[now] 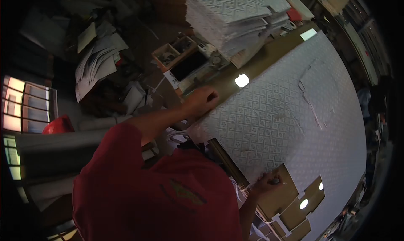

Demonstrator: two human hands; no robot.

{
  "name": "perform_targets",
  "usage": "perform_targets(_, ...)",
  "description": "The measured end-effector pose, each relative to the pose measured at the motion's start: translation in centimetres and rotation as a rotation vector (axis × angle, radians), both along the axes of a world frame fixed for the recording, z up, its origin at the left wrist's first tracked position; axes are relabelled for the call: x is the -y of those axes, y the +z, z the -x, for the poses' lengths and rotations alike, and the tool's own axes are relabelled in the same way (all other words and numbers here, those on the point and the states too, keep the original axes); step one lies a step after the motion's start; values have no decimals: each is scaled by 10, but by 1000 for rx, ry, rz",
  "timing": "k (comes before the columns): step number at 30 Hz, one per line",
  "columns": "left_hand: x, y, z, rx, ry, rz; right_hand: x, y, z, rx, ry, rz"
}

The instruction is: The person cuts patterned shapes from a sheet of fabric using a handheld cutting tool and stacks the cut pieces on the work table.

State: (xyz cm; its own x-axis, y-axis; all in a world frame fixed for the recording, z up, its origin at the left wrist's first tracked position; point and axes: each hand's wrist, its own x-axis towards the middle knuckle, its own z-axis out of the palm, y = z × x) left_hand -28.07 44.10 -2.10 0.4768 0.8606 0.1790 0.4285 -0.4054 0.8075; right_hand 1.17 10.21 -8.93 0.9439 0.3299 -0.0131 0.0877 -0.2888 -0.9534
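A large pale sheet with an embossed lattice pattern (256, 119) is spread over a glossy brown work table (223, 85). Near its upper left edge, my left hand (204, 99) is curled closed, and whatever may be inside it is hidden. At the near edge my right hand (265, 184) is closed beside an exposed brown stretch of table. Something small, dark and rounded (275, 181) shows at its fingers, too small to name. A torn, raised strip (309, 100) runs across part of the sheet.
A tall stack of patterned sheets (227, 14) stands at the far end. Beside it are a wooden compartment box (172, 51) and a dark flat panel (190, 66). Loose sheets (99, 64) hang at the left, near a red object (59, 125) and large rolls (63, 146).
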Motion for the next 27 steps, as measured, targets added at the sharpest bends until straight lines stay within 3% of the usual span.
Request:
perform_targets(2, 27, -2, 64, 16, 188, 161, -1, 7, 0, -22, 37, 7)
perform_targets(4, 33, -36, 138, -159, 347, 112, -7, 18, 1, -34, 60, 36)
perform_targets(6, 26, -101, 229, -413, 531, 173, -11, 25, 4, 25, -11, 146)
perform_targets(8, 36, -167, 316, -752, 549, 12, -18, 36, 6, 11, 8, 188)
perform_targets(9, 38, -179, 346, -749, 569, 30, -19, 40, 6, -4, -16, 221)
perform_targets(11, 39, -193, 382, -1028, 734, 289, -19, 37, 4, 61, -1, 246)
perform_targets(12, 46, -187, 382, -1024, 744, 303, -20, 36, 4, 116, -6, 269)
perform_targets(14, 56, -154, 375, -618, 893, 170, -27, 39, 11, 199, 3, 291)
perform_targets(16, 57, -143, 366, -604, 901, 220, -33, 46, 20, 278, -8, 316)
perform_targets(19, 36, -116, 330, -478, 792, 231, -26, 40, 13, 165, 75, 213)
perform_targets(21, 27, -95, 260, -364, 646, 232, -16, 47, 9, 88, 89, 130)
perform_targets(23, 36, -58, 199, -73, 481, 96, -34, 61, 23, -50, 57, 47)
perform_targets(25, 47, -17, 124, -19, 203, 102, -34, 58, 18, -79, 44, 36)
perform_targets(27, 54, -16, 68, -90, -92, -75, -38, 45, 13, -37, 81, -30)
